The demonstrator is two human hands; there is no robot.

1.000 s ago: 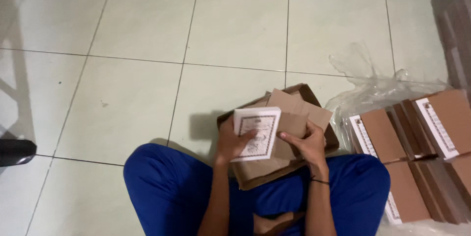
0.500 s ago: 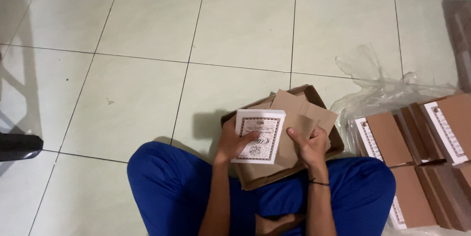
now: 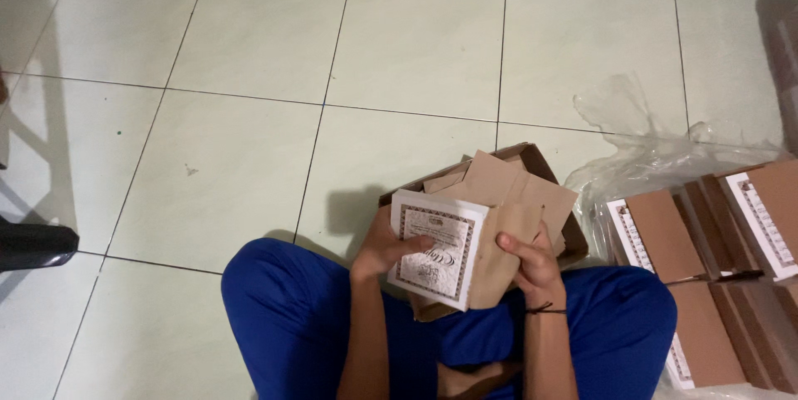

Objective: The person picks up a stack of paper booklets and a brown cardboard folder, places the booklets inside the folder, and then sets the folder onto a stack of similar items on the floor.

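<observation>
Brown paper: a kraft paper bag (image 3: 507, 246) stands tilted over the lap, mouth towards twelve o'clock, its wall folded around the right edge of a white booklet (image 3: 436, 252).
Right hand (image 3: 532, 263): at three o'clock of the booklet, fingers curled closed on the bag's outer wall, thumb on top; the grip seems meant to keep the mouth spread so the booklet can sit in it.
Left hand (image 3: 384, 248): at nine o'clock of the booklet, closed on its left edge, thumb lying across the front cover, steadying it square to the bag.
Booklet: thick and white, with an ornamental dark border framing the cover and a small central emblem; it leans towards the person, above the blue trouser legs (image 3: 316, 317).
Open carton (image 3: 549, 192): just behind the hands, at twelve o'clock, holding more loose brown bags within easy reach.
Stacked boxes (image 3: 706, 259): at three o'clock, brown with white bordered labels, lying on clear plastic wrap (image 3: 648, 142).
Floor (image 3: 249, 117): pale tiles.
</observation>
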